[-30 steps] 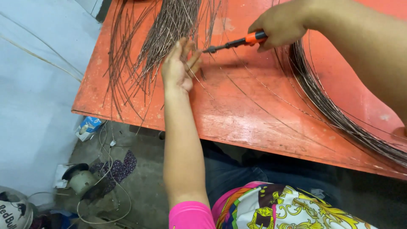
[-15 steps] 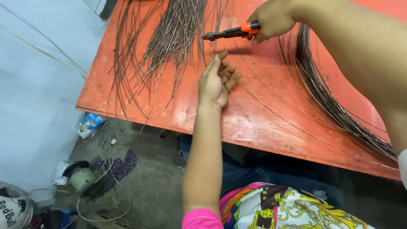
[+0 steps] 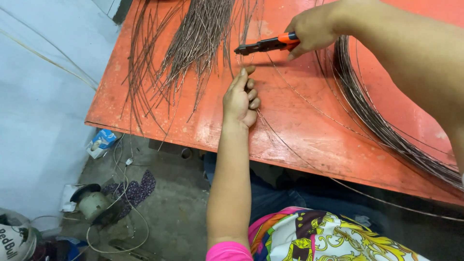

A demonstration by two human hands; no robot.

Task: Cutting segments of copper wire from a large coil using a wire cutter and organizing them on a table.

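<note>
From the head view, the left hand (image 3: 241, 99) lies mid-worktop, fingers loosely curled, pinning a thin wire (image 3: 299, 94) to the orange worktop (image 3: 309, 130). The right hand (image 3: 314, 29) is closed round orange-handled cutters (image 3: 266, 45), their tip at that wire. A pile of cut wire pieces (image 3: 198, 43) lies toward the far edge; a large wire coil (image 3: 382, 125) at the right edge looks uncut, so much remains.
</note>
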